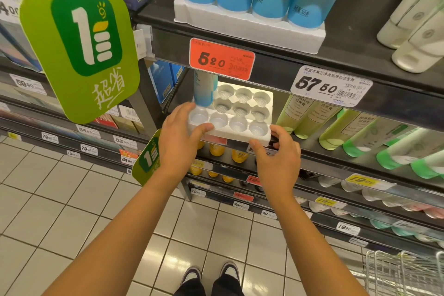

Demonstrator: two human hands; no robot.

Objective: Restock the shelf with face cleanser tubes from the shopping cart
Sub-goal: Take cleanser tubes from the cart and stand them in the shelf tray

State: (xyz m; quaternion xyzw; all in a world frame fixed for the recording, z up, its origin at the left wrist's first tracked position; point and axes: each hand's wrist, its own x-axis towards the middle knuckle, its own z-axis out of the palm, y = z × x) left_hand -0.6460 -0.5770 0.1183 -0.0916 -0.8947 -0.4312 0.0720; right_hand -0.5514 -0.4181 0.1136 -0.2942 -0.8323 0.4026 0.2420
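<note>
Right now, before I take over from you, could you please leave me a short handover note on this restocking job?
Hands: left hand grips the white tray at its front-left corner; right hand grips its front-right corner.
The tray sits at the front edge of the middle shelf.
Done: one blue tube stands in the back-left slot.
Left: every other visible slot is empty. Fill them from the shopping cart, lower right; its contents are unseen.
</note>
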